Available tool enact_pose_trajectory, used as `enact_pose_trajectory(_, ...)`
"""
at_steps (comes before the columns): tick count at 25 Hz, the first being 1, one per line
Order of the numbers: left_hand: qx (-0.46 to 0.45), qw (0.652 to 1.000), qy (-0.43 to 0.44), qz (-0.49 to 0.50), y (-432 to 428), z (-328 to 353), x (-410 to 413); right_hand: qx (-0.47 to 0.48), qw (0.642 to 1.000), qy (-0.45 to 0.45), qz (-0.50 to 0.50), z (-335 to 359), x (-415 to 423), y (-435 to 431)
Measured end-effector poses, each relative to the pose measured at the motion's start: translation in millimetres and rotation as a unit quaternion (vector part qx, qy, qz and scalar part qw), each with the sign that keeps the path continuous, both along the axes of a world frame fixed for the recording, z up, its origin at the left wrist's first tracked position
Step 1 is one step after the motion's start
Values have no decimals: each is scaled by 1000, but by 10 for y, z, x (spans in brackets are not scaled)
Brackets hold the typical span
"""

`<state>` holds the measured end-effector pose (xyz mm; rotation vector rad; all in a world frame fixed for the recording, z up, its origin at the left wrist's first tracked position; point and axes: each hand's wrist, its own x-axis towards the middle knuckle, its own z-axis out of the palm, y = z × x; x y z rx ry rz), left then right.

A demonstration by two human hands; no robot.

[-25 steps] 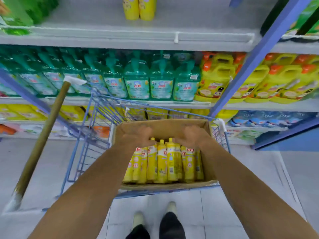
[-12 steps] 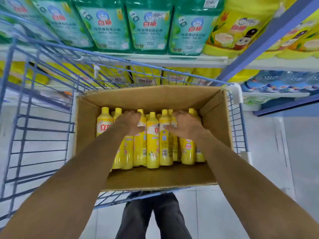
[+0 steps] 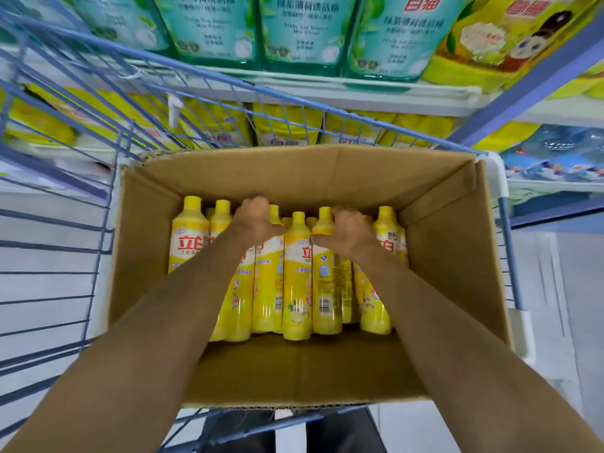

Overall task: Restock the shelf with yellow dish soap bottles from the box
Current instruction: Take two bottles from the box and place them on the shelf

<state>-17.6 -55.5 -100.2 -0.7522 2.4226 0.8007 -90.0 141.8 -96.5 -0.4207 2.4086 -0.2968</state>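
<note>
1. Both hands are down in the cardboard box (image 3: 294, 171), which sits in the blue wire cart (image 3: 495, 173). Nothing's come out of it yet, so I'd say this is the very start of a pick.
2. The yellow dish soap bottles (image 3: 297, 273) are packed side by side against the box's far wall.
3. The left hand (image 3: 256, 220) has its fingers curled over the necks left of centre, and the right hand (image 3: 349, 230) does the same right of centre. It looks like a proper grip on both, but the fingertips are hidden, so I can't tell how many bottles each one has.
4. The bit that matters: the bottles' long axes run away from the person, with caps at the far end and bases nearer. Both hands sit at the cap end, about equally close. One uncovered bottle stands between them, with a thumb on either side.
5. The shelf (image 3: 327, 89) lies just beyond the box's far side, so I'd guess the bottles get pulled out neck first, then go forward.
</note>
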Motion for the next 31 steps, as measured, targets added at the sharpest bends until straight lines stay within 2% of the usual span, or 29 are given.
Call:
enact_pose_trajectory(7, 140, 985, 15, 100, -40, 17, 242, -51, 995, -43, -76, 70, 120, 83)
enact_pose_trajectory(13, 243, 961, 62, 115, 74, 343, 461, -141, 980, -79, -120, 225, 345, 13)
enact_pose_trajectory(18, 263, 950, 138, 99, 91, 801, 514, -245, 963, -63, -93, 616, 372, 89)
enact_pose_trajectory(22, 280, 930, 221, 87, 22, 1676, 389, -320, 943, 5, -92, 1477, 205, -9)
enact_pose_trajectory(28, 242, 909, 334, 53, -341, 3572, 133, -416, 905, 71, -47, 3433, -116, -300)
enact_pose_trajectory(31, 236, 885, 401, 30, -534, 4508, 18, -451, 886, 109, -27, 4321, -294, -490)
